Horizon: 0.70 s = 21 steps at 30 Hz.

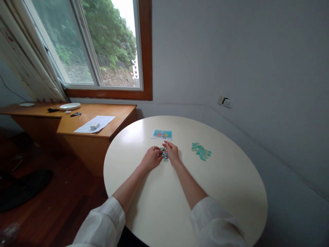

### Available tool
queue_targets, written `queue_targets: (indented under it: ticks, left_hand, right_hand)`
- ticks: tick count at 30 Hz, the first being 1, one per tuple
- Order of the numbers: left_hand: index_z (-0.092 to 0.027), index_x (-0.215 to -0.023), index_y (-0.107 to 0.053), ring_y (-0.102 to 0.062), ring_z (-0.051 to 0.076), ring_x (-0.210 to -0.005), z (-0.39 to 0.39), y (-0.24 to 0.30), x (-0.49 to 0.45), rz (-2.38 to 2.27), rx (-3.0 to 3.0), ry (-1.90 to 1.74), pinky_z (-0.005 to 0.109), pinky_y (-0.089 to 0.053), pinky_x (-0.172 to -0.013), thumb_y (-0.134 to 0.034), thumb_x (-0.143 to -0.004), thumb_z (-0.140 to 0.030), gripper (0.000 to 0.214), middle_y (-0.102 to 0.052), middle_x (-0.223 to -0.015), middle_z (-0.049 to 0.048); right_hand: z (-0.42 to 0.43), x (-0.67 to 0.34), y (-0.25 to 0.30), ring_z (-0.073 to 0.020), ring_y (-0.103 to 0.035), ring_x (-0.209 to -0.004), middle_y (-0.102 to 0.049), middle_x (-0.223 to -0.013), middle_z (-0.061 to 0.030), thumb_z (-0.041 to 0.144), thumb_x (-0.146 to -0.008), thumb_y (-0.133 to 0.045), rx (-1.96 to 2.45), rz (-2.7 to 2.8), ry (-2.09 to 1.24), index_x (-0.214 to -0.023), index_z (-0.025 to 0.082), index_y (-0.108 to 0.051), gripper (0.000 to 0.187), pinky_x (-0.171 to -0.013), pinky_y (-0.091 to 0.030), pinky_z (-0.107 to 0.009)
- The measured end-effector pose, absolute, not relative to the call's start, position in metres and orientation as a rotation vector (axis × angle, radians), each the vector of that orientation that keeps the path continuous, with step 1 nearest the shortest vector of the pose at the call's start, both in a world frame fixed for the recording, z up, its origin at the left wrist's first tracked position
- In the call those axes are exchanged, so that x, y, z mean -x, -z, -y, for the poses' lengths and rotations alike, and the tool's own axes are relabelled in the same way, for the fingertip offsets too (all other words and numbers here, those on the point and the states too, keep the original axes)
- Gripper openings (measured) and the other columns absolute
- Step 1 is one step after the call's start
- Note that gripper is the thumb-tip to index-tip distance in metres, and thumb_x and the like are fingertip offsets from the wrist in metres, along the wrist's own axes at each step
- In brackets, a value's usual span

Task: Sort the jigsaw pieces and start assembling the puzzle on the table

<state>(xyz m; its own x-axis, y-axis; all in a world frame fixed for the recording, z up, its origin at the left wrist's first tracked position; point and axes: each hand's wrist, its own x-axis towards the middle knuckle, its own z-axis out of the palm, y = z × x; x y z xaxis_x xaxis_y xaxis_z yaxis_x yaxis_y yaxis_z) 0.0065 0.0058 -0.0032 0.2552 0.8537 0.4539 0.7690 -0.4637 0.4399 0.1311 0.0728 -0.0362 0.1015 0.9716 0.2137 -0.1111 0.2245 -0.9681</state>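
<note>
A small heap of jigsaw pieces [165, 157], multicoloured with pink and green, lies between my hands on the white round table [164, 206]. From the left, my left hand [152, 158] curls its fingers around the heap's edge. On the other side, my right hand [171, 151] is cupped against the same pieces, thumb and fingers bent inward. The fingers partly hide the heap. Just beyond them lies a picture card [161, 134] with cartoon figures on blue. To the right, a second spread of green jigsaw pieces [201, 151] rests apart from both hands.
Left of the table stands a wooden desk [123, 113] bearing a white sheet [105, 120], a small white box [95, 126] and a white plate [70, 106]. A window [110, 44] is above it. A wall socket [228, 103] sits behind the table's right side.
</note>
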Motion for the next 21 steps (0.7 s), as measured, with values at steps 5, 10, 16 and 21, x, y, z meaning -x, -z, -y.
queue_targets:
  ticks: [5, 10, 16, 21]
  left_hand:
    - [-0.018, -0.083, -0.069, -0.060, 0.018, -0.081, -0.0028, -0.0009, -0.0082, -1.539, -2.494, -0.956, 0.031, -0.045, -0.082, -0.051, -0.079, -0.020, 0.019, -0.065, -0.089, 0.0099]
    - [-0.018, -0.081, -0.068, -0.060, 0.018, -0.078, -0.0041, 0.0004, -0.0080, -1.533, -2.460, -1.027, 0.031, -0.044, -0.080, -0.049, -0.080, -0.015, 0.020, -0.066, -0.084, 0.0095]
    - [-0.017, -0.078, -0.067, -0.059, 0.017, -0.075, -0.0066, 0.0013, -0.0059, -1.708, -2.512, -0.898, 0.029, -0.043, -0.076, -0.047, -0.080, -0.014, 0.020, -0.064, -0.077, 0.0078]
    - [-0.016, -0.077, -0.066, -0.059, 0.018, -0.074, -0.0100, 0.0040, -0.0039, -1.804, -2.441, -0.879, 0.029, -0.044, -0.072, -0.046, -0.080, -0.015, 0.019, -0.065, -0.078, 0.0086]
  right_hand:
    - [-0.0731, -0.1297, 0.0353, -0.0190, -0.066, -0.081, -0.071, -0.080, -0.0086, 0.027, -0.074, -0.048, 1.003, 1.163, -1.036, -0.089, 0.015, -0.066, 0.027, -0.077, -0.051, -0.034]
    - [-0.0733, -0.1288, 0.0343, -0.0184, -0.066, -0.078, -0.070, -0.078, -0.0080, 0.027, -0.073, -0.047, 1.012, 1.173, -1.023, -0.088, 0.014, -0.066, 0.028, -0.077, -0.051, -0.033]
    - [-0.0709, -0.1277, 0.0314, -0.0176, -0.066, -0.075, -0.070, -0.075, -0.0073, 0.027, -0.074, -0.045, 1.020, 1.183, -1.003, -0.087, 0.013, -0.066, 0.028, -0.073, -0.052, -0.031]
    - [-0.0696, -0.1281, 0.0306, -0.0164, -0.066, -0.073, -0.069, -0.073, -0.0052, 0.027, -0.074, -0.045, 1.040, 1.199, -0.989, -0.087, 0.015, -0.067, 0.027, -0.072, -0.051, -0.030]
